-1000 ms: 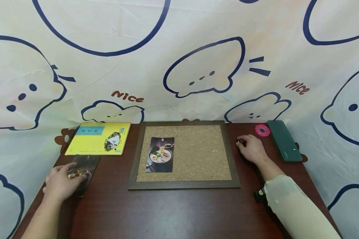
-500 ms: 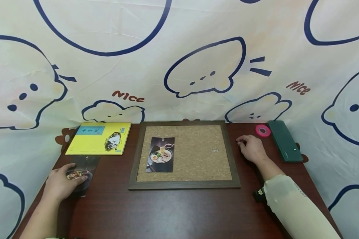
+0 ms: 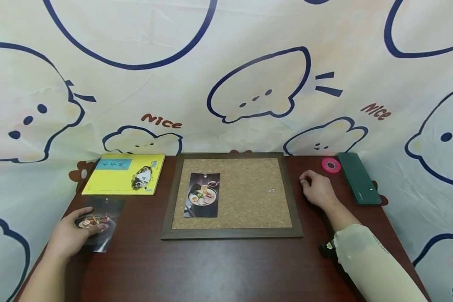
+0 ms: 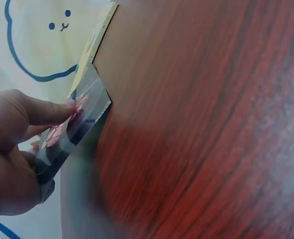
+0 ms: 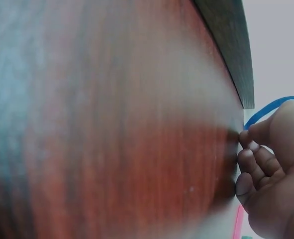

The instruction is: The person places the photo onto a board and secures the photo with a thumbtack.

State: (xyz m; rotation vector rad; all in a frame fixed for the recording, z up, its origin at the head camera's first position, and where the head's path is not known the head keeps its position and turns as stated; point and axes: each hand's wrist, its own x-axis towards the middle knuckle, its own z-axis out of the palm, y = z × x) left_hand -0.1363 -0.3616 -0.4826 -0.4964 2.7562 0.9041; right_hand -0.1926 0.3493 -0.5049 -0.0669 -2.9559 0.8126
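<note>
In the head view my left hand grips a dark photo card of a food dish at the table's left side. The left wrist view shows the thumb on the card's printed face and the fingers behind it. My right hand rests on the table, right of the cork board, with its fingers loosely curled. Nothing can be made out in the right hand in the right wrist view. A second photo of a noodle bowl is on the board's left half.
A yellow book lies at the back left, touching or nearly touching the held photo. Small clear pieces sit on the board's right half. A pink tape roll and a green case lie beyond the right hand. A patterned cloth surrounds the table.
My left hand has shifted slightly left and toward me, and the photo's near end has come toward me with it. The right hand has hardly moved.
</note>
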